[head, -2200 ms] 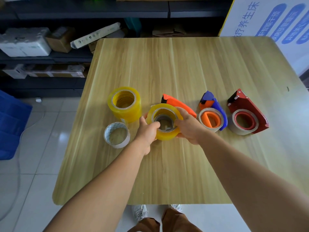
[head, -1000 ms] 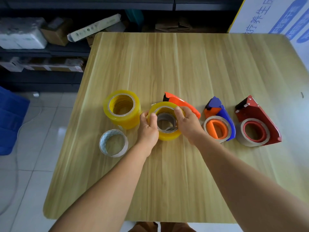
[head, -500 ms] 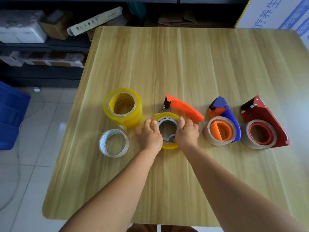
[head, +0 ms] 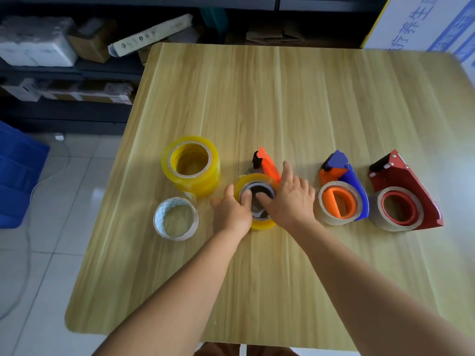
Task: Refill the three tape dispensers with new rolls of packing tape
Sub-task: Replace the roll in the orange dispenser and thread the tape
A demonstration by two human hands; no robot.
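Counter (head: 282, 104) L→R: stack of rolls (head: 191, 165) w/ a spent core (head: 176, 218) in front, then 3 dispensers in a row (head: 266, 163) (head: 341, 191) (head: 403, 194). New roll (head: 257, 199) sits on leftmost dispenser, both hands (head: 232, 211) (head: 289, 199) on it. Shelves (head: 77, 73) behind counter, far L.

Even, fairly bright daylight falls on the table (head: 282, 104), strongest at its right side, where the wood washes out pale. Soft shadows lie left of the stacked yellow rolls (head: 191, 165); shelves beyond the table's far edge are dim. Wide-angle distortion bows the table's edges; fingers slightly motion-blurred.
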